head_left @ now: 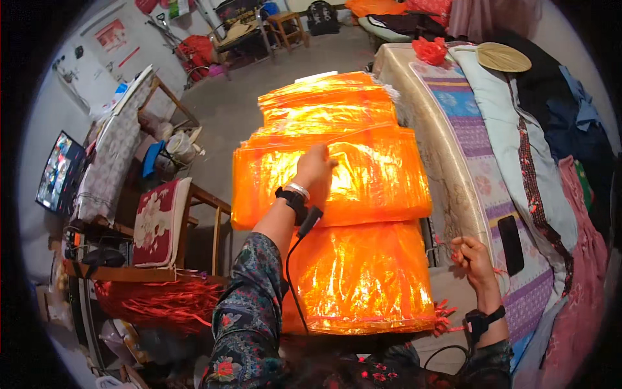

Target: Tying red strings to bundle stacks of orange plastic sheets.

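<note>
Several shiny orange plastic bags [382, 181] lie stacked in overlapping piles in front of me. My left hand [315, 170] is on the middle pile with its fingers closed on the top bag, whose film puckers beside them; the fingertips are partly hidden. To the right of the piles, my right hand [475, 256] is raised with curled fingers around a thin red string, bits of which show on both sides of it. A bundle of red strings [443, 316] sticks out by the nearest pile's right corner. Both wrists wear black bands, with cables running from them.
A bed [463, 139] with patterned covers runs along the right, holding a black phone [510, 245] and a woven fan [504, 58]. At left are a chair with a red floral cushion [159, 223], hanging red strings [159, 303] and a screen [61, 170]. A wooden stool [285, 27] stands far back.
</note>
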`<state>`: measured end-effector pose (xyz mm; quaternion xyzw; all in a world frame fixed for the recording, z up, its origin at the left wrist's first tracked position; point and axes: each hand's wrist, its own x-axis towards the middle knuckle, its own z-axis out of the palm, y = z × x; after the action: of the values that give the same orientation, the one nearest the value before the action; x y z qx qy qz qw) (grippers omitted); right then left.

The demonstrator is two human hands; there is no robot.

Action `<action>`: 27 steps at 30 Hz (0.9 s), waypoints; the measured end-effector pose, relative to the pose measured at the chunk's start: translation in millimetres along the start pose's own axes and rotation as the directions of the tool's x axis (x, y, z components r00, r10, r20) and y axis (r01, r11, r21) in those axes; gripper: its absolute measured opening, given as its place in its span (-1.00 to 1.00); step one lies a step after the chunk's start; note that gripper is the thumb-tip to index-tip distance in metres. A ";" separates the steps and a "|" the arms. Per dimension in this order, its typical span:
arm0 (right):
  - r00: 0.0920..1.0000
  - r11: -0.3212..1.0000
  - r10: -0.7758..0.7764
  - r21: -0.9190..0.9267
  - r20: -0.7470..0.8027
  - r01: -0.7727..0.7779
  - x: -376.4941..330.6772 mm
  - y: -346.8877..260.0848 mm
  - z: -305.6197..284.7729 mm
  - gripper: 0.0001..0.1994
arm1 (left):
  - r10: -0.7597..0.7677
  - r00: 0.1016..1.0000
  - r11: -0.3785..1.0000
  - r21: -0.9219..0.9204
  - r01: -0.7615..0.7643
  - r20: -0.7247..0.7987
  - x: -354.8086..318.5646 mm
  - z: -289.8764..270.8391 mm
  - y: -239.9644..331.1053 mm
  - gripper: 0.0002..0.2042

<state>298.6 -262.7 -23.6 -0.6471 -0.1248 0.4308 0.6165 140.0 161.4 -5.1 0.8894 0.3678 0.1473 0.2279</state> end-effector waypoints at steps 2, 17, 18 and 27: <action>1.000 1.000 -0.007 0.001 0.013 0.007 -0.9 2.3 0.3 -0.82 | 0.009 1.000 0.998 -0.067 -0.010 -0.008 1.6 -0.7 1.4 -0.73; 0.983 0.980 -0.182 -0.077 0.023 0.184 -12.9 10.4 4.0 -0.81 | 0.705 0.686 0.690 0.398 -0.604 -0.181 -288.1 -82.2 82.1 -0.95; 0.979 0.970 -0.203 -0.136 -0.007 0.200 -18.0 4.5 8.8 -0.80 | 0.684 0.711 0.708 0.382 -0.594 -0.164 -305.9 -77.3 82.4 -0.95; 0.609 0.394 -0.501 -0.465 0.615 0.793 -99.1 -62.8 140.0 -0.81 | 0.546 0.713 0.837 0.313 -0.448 -0.439 -357.9 -55.1 67.8 -0.85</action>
<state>163.0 -221.6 91.6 -0.6277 -0.6412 0.1811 0.4026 -89.4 -122.9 43.0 0.9003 0.1727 0.3995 -0.0095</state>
